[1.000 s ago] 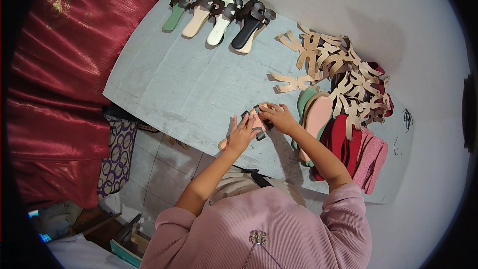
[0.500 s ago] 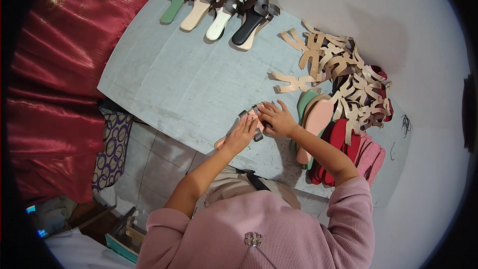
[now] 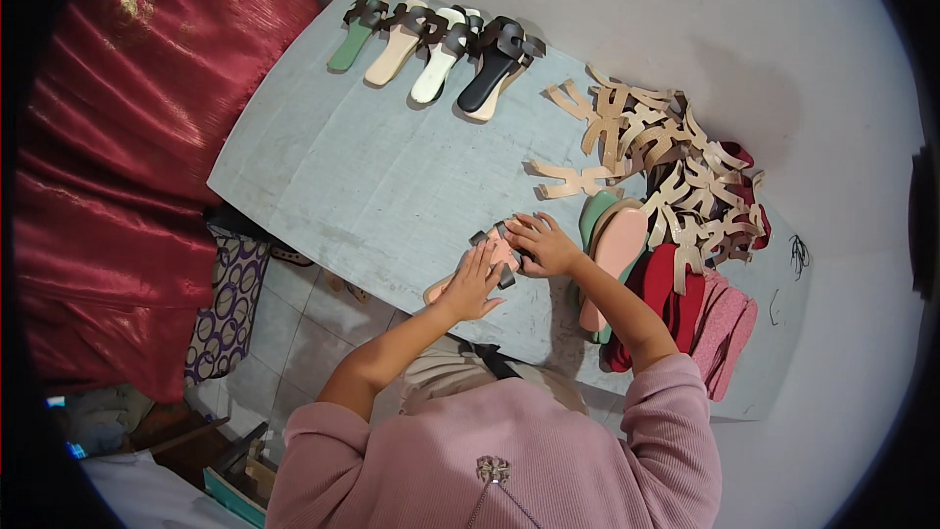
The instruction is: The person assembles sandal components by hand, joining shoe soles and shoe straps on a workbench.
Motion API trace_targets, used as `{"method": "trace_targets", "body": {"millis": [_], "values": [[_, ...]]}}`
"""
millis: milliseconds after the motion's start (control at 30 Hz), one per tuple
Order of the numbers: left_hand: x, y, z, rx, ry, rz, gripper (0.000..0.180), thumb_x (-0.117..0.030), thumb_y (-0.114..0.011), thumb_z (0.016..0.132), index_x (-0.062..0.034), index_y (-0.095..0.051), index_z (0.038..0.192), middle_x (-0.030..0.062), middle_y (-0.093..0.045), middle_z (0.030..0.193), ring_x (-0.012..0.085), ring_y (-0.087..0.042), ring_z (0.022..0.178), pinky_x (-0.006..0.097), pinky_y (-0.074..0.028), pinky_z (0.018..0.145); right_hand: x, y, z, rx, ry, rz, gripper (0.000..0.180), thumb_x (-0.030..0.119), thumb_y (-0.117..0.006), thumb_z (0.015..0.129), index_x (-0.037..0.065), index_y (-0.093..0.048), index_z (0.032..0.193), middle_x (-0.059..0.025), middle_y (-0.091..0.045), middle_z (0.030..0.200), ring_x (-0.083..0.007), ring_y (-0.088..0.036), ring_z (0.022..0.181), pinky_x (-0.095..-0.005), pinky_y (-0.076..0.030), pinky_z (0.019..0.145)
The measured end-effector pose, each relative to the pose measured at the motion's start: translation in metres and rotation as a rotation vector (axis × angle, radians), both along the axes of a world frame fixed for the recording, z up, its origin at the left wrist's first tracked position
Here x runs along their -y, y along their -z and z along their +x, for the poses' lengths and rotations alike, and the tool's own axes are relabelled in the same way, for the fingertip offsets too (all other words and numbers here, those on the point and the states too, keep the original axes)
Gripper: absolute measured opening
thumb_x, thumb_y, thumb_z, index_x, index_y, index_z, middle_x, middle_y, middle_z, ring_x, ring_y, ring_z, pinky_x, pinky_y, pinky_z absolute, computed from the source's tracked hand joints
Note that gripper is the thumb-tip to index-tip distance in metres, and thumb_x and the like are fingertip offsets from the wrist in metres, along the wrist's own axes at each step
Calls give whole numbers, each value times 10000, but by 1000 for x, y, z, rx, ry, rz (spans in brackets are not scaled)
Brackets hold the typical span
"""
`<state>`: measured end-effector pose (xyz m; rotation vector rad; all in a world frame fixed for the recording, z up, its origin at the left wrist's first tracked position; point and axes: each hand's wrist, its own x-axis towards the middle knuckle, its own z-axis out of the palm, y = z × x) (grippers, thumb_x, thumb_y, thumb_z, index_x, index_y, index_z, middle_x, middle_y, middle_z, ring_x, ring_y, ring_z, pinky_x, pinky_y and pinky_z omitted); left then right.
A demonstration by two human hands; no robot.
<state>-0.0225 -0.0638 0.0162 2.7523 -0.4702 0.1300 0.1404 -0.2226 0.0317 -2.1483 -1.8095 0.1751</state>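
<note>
At the table's near edge lies a pale pink sandal sole [image 3: 502, 251], crossed by a strap whose dark ends [image 3: 506, 277] stick out at the sides. My left hand [image 3: 472, 283] rests flat across its middle, fingers stretched out and thumb apart. My right hand [image 3: 546, 249] bends its fingers over the far end of the sole and strap; its exact grip is partly hidden. Close by my right forearm is a stack of green, tan and pink soles [image 3: 621, 243]. Beyond my hands lies a loose beige cross-shaped strap [image 3: 576, 179].
A heap of beige and tan straps [image 3: 695, 177] covers the table's right side. Red soles [image 3: 658, 294] and glittery pink soles [image 3: 723, 328] lie nearer me. Strapped sandals in green [image 3: 350, 45], cream, white and black [image 3: 487, 79] line the back. Red cloth [image 3: 127, 167] hangs left.
My right hand's fingers were more spread and are now bent closer over the sole's far end. My left hand stays on the sole. The whole view has shifted slightly.
</note>
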Motion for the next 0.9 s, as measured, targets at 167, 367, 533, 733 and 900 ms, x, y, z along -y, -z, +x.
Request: {"method": "trace_targets", "body": {"millis": [167,367,533,733,900], "values": [[3,17,-2,73,-32,354,535,-406,-463,815,-21,-406,1183,328,-185,1326,425,-201,1243,460,-150,1020,0,14,9,-99,-126,77,491,228,-519,656,46,-482,1110,-144,-423,1234,-288,-350,1192,-468,-278,963],[2,30,1,165,-20,505,430,-316,-433,833,-30,-418,1154,322,-265,1296,413,-281,1212,453,-195,1010,-1,11,8,-155,-190,9,413,195,-505,712,112,-479,1116,-183,-385,1251,-333,-317,1212,-446,-244,1009],[10,30,7,204,-82,535,328,-219,-407,820,-20,-441,1079,332,-321,1257,417,-334,1179,450,-230,998,2,13,10,-131,-231,-16,304,173,-514,758,136,-518,1059,-201,-373,1254,-359,-336,1190,-437,-292,976],[-1,26,10,189,1,522,313,-183,-390,817,13,-444,1055,348,-337,1233,424,-356,1162,450,-243,994,6,19,11,-157,-240,62,318,168,-531,749,134,-533,1065,-241,-361,1254,-383,-347,1174,-450,-306,953],[-19,20,10,202,71,469,327,-185,-389,817,24,-440,1063,352,-325,1238,424,-366,1155,442,-259,990,1,-11,19,-63,-372,7,360,172,-534,749,128,-485,1103,-257,-377,1228,-390,-368,1154,-461,-314,946]]}}
